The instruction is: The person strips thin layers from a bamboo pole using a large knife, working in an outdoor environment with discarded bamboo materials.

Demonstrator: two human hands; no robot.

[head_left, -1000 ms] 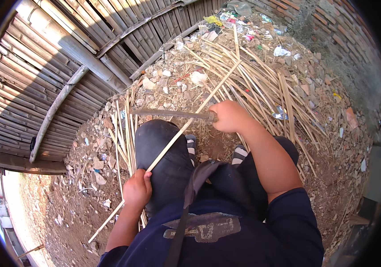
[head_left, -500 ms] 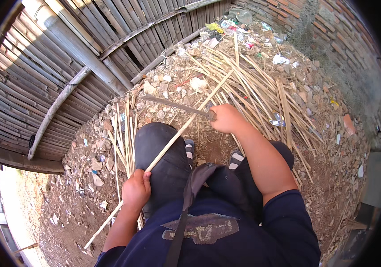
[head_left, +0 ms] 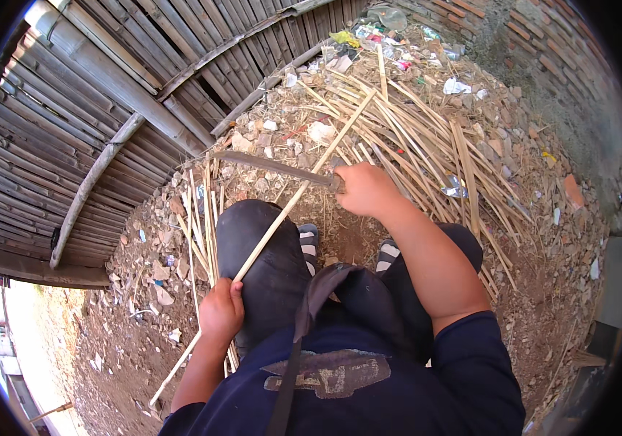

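My left hand (head_left: 221, 308) is closed round a long pale bamboo strip (head_left: 282, 216), beside my left knee. The strip runs slantwise from the lower left, over that knee, to the far pile. In front of my knees, my right hand (head_left: 364, 189) grips the handle of a machete (head_left: 271, 166). Its long, dark blade points left and lies across the strip, close to the handle. Whether the edge bites into the strip cannot be made out.
A big heap of bamboo strips (head_left: 427, 152) spreads ahead and to the right. A smaller bundle of strips (head_left: 209, 218) lies left of my knee. Stones and litter (head_left: 391, 43) cover the ground. A bamboo wall (head_left: 93, 131) stands left, a brick wall (head_left: 565, 58) right.
My right hand and the machete have shifted slightly to the left and nearer to me along the strip. The left hand keeps its hold on the strip, almost in place.
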